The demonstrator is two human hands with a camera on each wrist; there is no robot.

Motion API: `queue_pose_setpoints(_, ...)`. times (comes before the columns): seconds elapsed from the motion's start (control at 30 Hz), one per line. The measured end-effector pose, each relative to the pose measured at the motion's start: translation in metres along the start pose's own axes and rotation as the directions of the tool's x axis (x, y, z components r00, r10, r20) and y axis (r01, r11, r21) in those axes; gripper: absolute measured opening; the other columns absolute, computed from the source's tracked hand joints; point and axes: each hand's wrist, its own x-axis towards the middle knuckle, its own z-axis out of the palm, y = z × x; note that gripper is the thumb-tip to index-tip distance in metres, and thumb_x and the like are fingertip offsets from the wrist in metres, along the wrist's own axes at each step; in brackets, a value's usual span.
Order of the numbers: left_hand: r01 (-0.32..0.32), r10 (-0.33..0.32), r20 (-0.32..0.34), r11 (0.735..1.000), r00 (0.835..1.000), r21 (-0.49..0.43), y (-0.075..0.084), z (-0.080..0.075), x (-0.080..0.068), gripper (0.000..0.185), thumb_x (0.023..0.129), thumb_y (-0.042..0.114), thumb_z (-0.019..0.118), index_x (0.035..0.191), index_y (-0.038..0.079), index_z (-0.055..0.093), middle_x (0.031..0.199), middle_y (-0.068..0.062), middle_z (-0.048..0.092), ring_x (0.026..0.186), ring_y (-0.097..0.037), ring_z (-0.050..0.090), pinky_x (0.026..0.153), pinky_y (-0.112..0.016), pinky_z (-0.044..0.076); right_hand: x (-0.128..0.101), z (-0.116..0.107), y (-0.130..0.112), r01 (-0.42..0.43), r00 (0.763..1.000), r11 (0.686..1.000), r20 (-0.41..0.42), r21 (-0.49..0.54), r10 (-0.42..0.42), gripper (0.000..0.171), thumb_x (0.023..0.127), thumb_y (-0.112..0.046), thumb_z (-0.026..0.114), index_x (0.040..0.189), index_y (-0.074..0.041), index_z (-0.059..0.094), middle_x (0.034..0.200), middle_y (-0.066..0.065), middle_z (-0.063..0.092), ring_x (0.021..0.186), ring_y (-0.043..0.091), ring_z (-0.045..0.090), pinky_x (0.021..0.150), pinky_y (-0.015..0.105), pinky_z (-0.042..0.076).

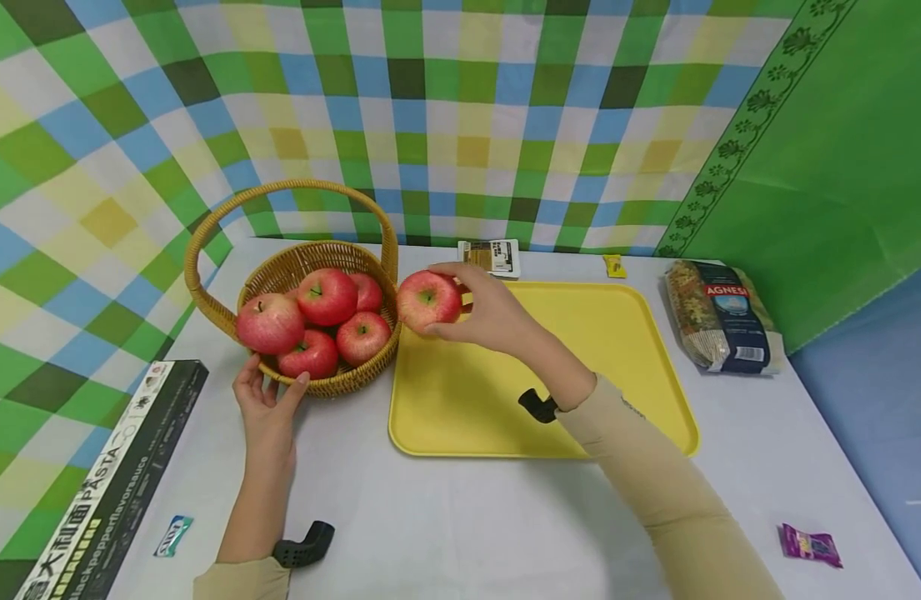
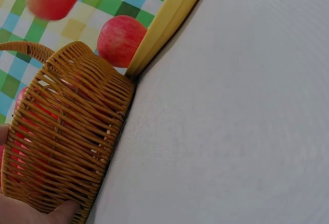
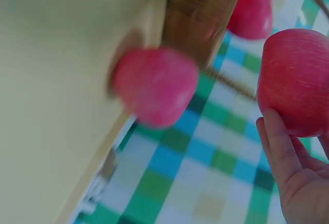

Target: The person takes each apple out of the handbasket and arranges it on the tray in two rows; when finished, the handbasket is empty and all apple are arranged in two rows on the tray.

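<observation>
My right hand (image 1: 493,312) grips a red apple (image 1: 428,300) above the left end of a yellow tray (image 1: 550,375), just beside the wicker basket (image 1: 358,379). Another apple (image 2: 122,40) sits on the tray by the basket in the left wrist view; the right wrist view shows this tray apple (image 3: 156,86) blurred. From the head, the held apple and right hand hide most or all of it. Several apples (image 1: 327,297) fill the basket. My left hand (image 1: 268,408) holds the basket's near left side, its thumb at the rim and a finger (image 2: 67,211) against the woven wall.
The basket's tall handle (image 1: 295,185) arches over the apples. A long black pasta box (image 1: 122,475) lies at left, near a small teal packet (image 1: 173,536). A pasta bag (image 1: 723,317) and yellow wrapper (image 1: 614,266) lie right; a flat packet (image 1: 498,257) behind; a purple packet (image 1: 810,546) front right.
</observation>
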Motion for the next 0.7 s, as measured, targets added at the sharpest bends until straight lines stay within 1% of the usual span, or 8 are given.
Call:
queue_pose_setpoints(0.07, 0.003, -0.003, -0.002, 1.0, 1.0, 0.001, 0.0, 0.0, 0.0, 0.077, 0.088, 0.007, 0.07, 0.143, 0.026, 0.02, 0.156, 0.002, 0.014, 0.143, -0.021, 0.016, 0.105, -0.026, 0.039, -0.004, -0.012, 0.013, -0.043, 0.999, 0.998, -0.03, 0.05, 0.044, 0.075, 0.075, -0.028, 0.084, 0.138, -0.014, 0.047, 0.131, 0.001, 0.05, 0.108, 0.02, 0.053, 0.082, 0.031, 0.055)
queue_pose_setpoints(0.13, 0.007, -0.007, -0.002, 1.0, 1.0, 0.004, 0.0, 0.0, 0.0, 0.078, 0.088, 0.008, 0.07, 0.143, 0.026, 0.019, 0.157, 0.002, 0.013, 0.143, -0.021, 0.015, 0.105, -0.026, 0.038, -0.007, -0.024, 0.027, -0.092, 0.994, 0.993, -0.057, 0.078, 0.096, 0.076, 0.075, -0.027, 0.084, 0.139, -0.014, 0.046, 0.131, 0.001, 0.05, 0.108, 0.022, 0.053, 0.081, 0.032, 0.056)
queue_pose_setpoints(0.23, 0.013, -0.013, -0.001, 1.0, 1.0, 0.007, 0.0, 0.0, 0.0, 0.078, 0.088, 0.008, 0.07, 0.144, 0.027, 0.019, 0.157, 0.003, 0.013, 0.143, -0.02, 0.014, 0.105, -0.026, 0.038, -0.013, -0.039, 0.049, -0.175, 0.979, 0.979, -0.084, 0.108, 0.185, 0.075, 0.076, -0.027, 0.083, 0.14, -0.016, 0.046, 0.131, 0.002, 0.051, 0.11, 0.026, 0.052, 0.079, 0.035, 0.056)
queue_pose_setpoints(0.33, 0.016, -0.016, 0.001, 1.0, 1.0, 0.01, 0.0, 0.0, 0.0, 0.078, 0.088, 0.007, 0.069, 0.144, 0.027, 0.018, 0.157, 0.003, 0.012, 0.143, -0.02, 0.014, 0.105, -0.027, 0.038, -0.017, -0.048, 0.07, -0.248, 0.962, 0.959, -0.083, 0.136, 0.26, 0.072, 0.08, -0.025, 0.08, 0.141, -0.015, 0.043, 0.134, 0.007, 0.049, 0.111, 0.031, 0.051, 0.081, 0.039, 0.055)
queue_pose_setpoints(0.43, 0.017, -0.017, 0.0, 1.0, 1.0, 0.013, 0.0, -0.001, 0.0, 0.078, 0.088, 0.007, 0.069, 0.144, 0.027, 0.018, 0.157, 0.004, 0.012, 0.143, -0.02, 0.014, 0.105, -0.027, 0.038, -0.02, -0.05, 0.088, -0.31, 0.943, 0.935, -0.068, 0.173, 0.325, 0.068, 0.084, -0.023, 0.076, 0.142, -0.013, 0.042, 0.135, 0.012, 0.046, 0.111, 0.034, 0.051, 0.085, 0.042, 0.054)
queue_pose_setpoints(0.53, 0.016, -0.015, -0.005, 1.0, 1.0, 0.015, 0.001, 0.0, -0.001, 0.077, 0.089, 0.007, 0.069, 0.143, 0.027, 0.019, 0.156, 0.004, 0.013, 0.143, -0.02, 0.015, 0.105, -0.026, 0.038, -0.021, -0.047, 0.104, -0.364, 0.923, 0.912, -0.054, 0.191, 0.38, 0.066, 0.085, -0.023, 0.074, 0.142, -0.012, 0.042, 0.134, 0.014, 0.045, 0.111, 0.034, 0.05, 0.087, 0.044, 0.053)
queue_pose_setpoints(0.7, 0.007, -0.007, 0.0, 1.0, 1.0, 0.009, 0.002, 0.0, -0.002, 0.077, 0.088, 0.007, 0.069, 0.143, 0.026, 0.019, 0.156, 0.002, 0.014, 0.143, -0.021, 0.016, 0.106, -0.026, 0.038, -0.021, -0.039, 0.12, -0.409, 0.907, 0.901, -0.049, 0.143, 0.419, 0.066, 0.085, -0.023, 0.075, 0.141, -0.011, 0.042, 0.13, 0.017, 0.048, 0.113, 0.032, 0.047, 0.088, 0.042, 0.05)
